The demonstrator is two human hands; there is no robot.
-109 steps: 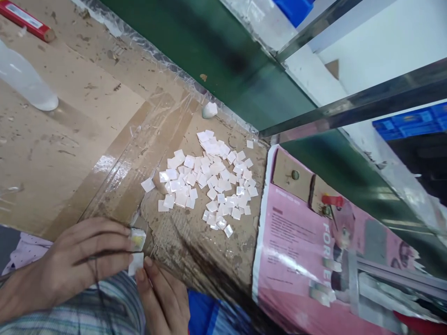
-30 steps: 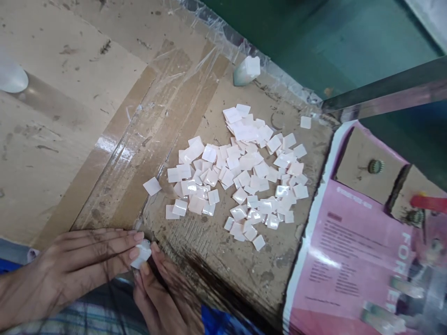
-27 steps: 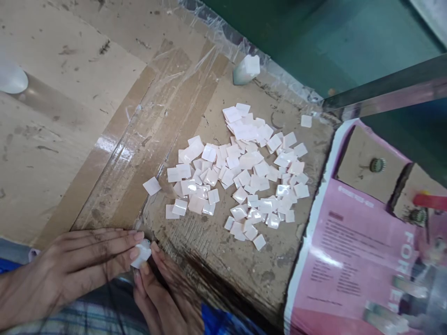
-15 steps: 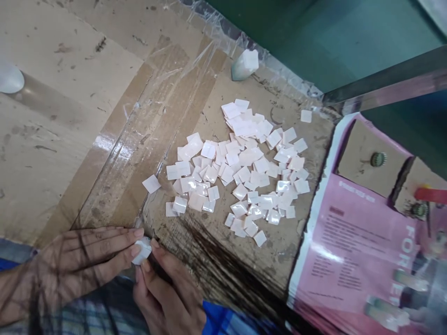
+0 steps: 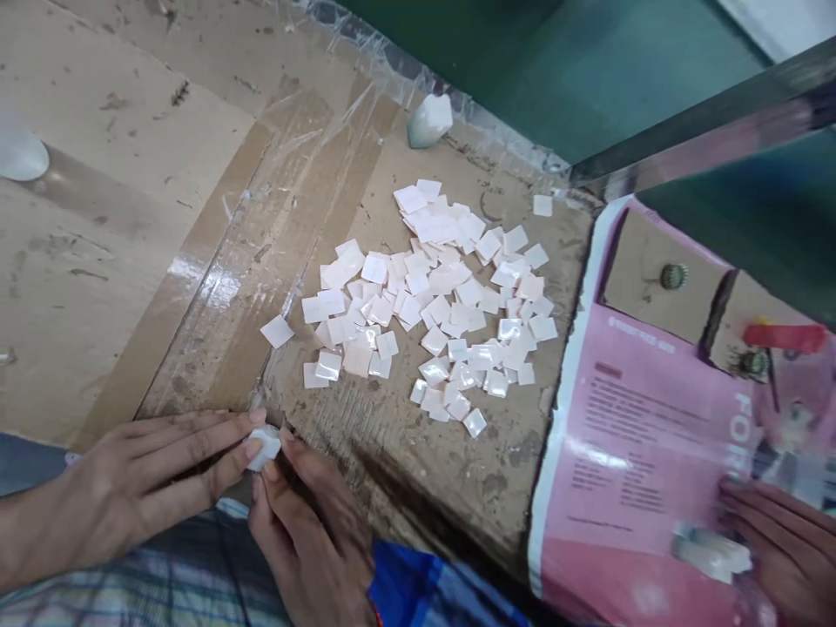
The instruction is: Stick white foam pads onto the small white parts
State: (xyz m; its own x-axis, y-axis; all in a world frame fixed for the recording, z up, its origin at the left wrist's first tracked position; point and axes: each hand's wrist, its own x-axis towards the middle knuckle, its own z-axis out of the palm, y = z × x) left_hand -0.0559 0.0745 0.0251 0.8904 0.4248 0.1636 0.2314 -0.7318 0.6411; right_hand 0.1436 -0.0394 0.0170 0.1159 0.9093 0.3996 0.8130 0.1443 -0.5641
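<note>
My left hand (image 5: 137,483) and my right hand (image 5: 310,531) meet at the near edge of the cardboard-covered table (image 5: 131,218). Both pinch one small white square piece (image 5: 265,446) between their fingertips. The left hand's fingers lie stretched along the edge, the right hand's fingers curl up from below. Just beyond them lies a spread heap of several white square pieces (image 5: 431,300), with a lone square (image 5: 277,331) at its left.
A white lump (image 5: 429,120) sits at the table's far edge by a green surface (image 5: 555,61). A pink printed sheet (image 5: 653,435) covers the right. Another person's hand (image 5: 780,544) holds small pieces at the lower right. A white bottle base (image 5: 19,152) shows far left.
My hands have stayed at the table edge on the white piece, turning it slightly. The view has shifted a little, and another person's hand has come in at the lower right.
</note>
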